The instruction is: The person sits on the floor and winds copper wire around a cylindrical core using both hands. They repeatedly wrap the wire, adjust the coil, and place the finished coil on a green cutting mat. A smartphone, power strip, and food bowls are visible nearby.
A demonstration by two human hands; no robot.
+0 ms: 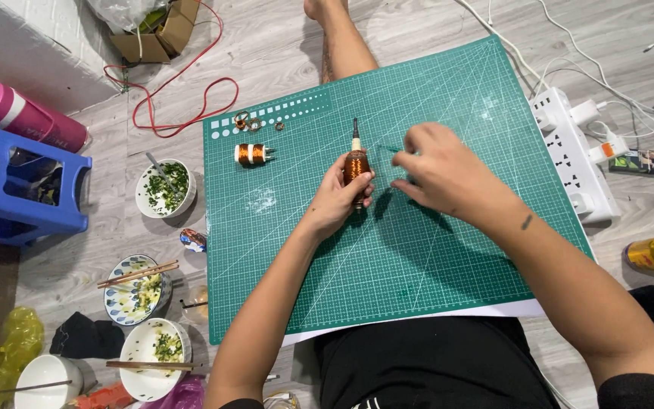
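Holding a copper wire coil [356,168] upright in our left hand [336,201], grip closed around it, pinching thin wire with our right hand [437,168], above the green cutting mat [418,250], a second coil [252,154] lying nearby.

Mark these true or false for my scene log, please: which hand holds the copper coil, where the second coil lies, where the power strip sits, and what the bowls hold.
1. The left hand holds the copper-wire coil on a rod. True.
2. The right hand rests on the white power strip. False: it hovers over the green cutting mat.
3. A second, smaller copper coil lies on the mat. True.
4. Wooden chopsticks lie on the mat. False: they rest across a patterned bowl on the floor.
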